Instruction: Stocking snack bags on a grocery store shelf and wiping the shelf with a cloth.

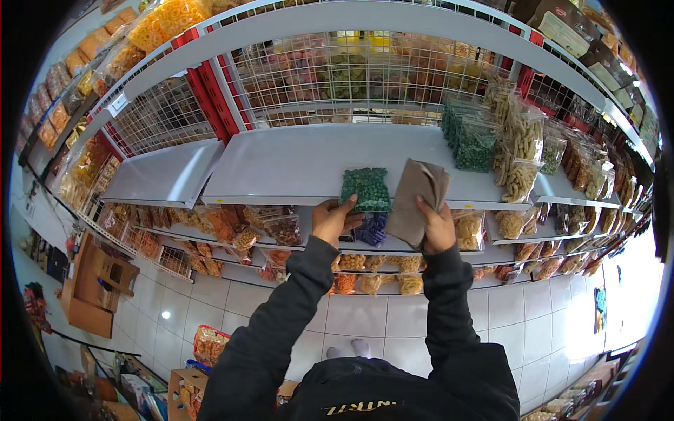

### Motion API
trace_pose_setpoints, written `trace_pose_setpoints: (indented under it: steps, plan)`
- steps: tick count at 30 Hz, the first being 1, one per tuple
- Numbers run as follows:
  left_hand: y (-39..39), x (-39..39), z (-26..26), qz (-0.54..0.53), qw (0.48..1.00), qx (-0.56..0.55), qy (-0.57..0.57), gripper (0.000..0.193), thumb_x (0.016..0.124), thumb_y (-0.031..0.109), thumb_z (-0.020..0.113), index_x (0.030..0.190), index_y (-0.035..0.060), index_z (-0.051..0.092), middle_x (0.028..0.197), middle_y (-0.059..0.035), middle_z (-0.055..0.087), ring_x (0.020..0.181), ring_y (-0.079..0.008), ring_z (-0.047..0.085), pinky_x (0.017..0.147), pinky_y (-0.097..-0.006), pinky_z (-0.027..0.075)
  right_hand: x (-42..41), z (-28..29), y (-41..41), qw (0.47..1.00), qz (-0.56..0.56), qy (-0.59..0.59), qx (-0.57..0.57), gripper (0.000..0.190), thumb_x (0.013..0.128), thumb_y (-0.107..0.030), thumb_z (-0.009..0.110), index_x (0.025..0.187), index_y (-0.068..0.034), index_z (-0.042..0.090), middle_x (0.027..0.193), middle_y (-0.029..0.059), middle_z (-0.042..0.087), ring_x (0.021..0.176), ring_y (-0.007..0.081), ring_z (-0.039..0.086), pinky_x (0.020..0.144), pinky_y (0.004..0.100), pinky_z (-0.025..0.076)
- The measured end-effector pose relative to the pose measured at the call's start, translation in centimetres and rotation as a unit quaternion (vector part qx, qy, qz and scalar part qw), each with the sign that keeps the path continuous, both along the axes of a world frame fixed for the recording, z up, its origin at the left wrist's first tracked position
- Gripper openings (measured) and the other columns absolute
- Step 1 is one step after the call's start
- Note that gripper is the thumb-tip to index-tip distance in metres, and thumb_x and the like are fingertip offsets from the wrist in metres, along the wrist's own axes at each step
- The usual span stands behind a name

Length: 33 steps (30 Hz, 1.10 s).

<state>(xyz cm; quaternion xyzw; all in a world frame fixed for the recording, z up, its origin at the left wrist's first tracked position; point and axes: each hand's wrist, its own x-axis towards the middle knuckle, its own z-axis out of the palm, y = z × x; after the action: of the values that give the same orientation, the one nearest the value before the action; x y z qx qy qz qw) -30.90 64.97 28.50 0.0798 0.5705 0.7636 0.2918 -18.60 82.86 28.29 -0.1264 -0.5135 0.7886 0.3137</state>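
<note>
My left hand grips the lower left corner of a clear plastic bag of green snacks, thumb on its front. The bag is held up in front of the white shelf's front edge. In my right hand is a folded grey-brown cloth, pinched with the thumb across its face. Bag and cloth are side by side, close together. Behind them lies the white metal shelf. Farther right on that shelf stand similar bags of green snacks, beside bags of pale stick-shaped snacks.
A wire grid backs the shelf, and a white upper shelf edge runs overhead. Lower shelves carry bagged snacks. A wooden desk stands at left on the tiled floor. Below left is a cardboard box of packets.
</note>
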Motion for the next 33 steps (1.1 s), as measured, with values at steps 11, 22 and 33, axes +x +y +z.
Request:
trace_pose_setpoints:
  steps: [11, 22, 33]
  plan:
    - [-9.7, 3.9, -7.5, -0.265, 0.864, 0.408, -0.126, 0.054, 0.069, -0.010, 0.049, 0.121, 0.0024, 0.049, 0.108, -0.0073, 0.058, 0.105, -0.0179, 0.055, 0.084, -0.0315, 0.046, 4.6, -2.3, -6.4, 0.986, 0.154, -0.068, 0.012, 0.040, 0.089, -0.013, 0.057, 0.124, 0.005, 0.050, 0.114, 0.0075, 0.059, 0.104, 0.0170, 0.054, 0.093, 0.0283, 0.039]
    - [-16.4, 12.2, -10.3, 0.108, 0.868, 0.406, -0.264, 0.076, 0.081, 0.041, 0.066, 0.139, 0.0021, 0.035, 0.134, -0.0150, 0.049, 0.122, -0.0318, 0.049, 0.107, -0.0486, 0.033, 7.0, -6.3, -12.8, 0.888, 0.364, -0.173, -0.221, 0.045, 0.092, -0.018, 0.059, 0.130, 0.000, 0.044, 0.117, 0.0115, 0.057, 0.108, 0.0214, 0.057, 0.092, 0.0360, 0.047]
    - [-21.2, 14.8, -10.5, 0.011, 0.900, 0.412, -0.142, 0.080, 0.079, 0.030, 0.068, 0.141, -0.0014, 0.028, 0.139, -0.0223, 0.042, 0.127, -0.0399, 0.043, 0.109, -0.0534, 0.030, 4.2, -2.3, -16.2, 0.908, 0.331, -0.098, 0.238, 0.048, 0.089, -0.010, 0.052, 0.134, 0.002, 0.042, 0.126, 0.0180, 0.055, 0.119, 0.0263, 0.051, 0.102, 0.0357, 0.037]
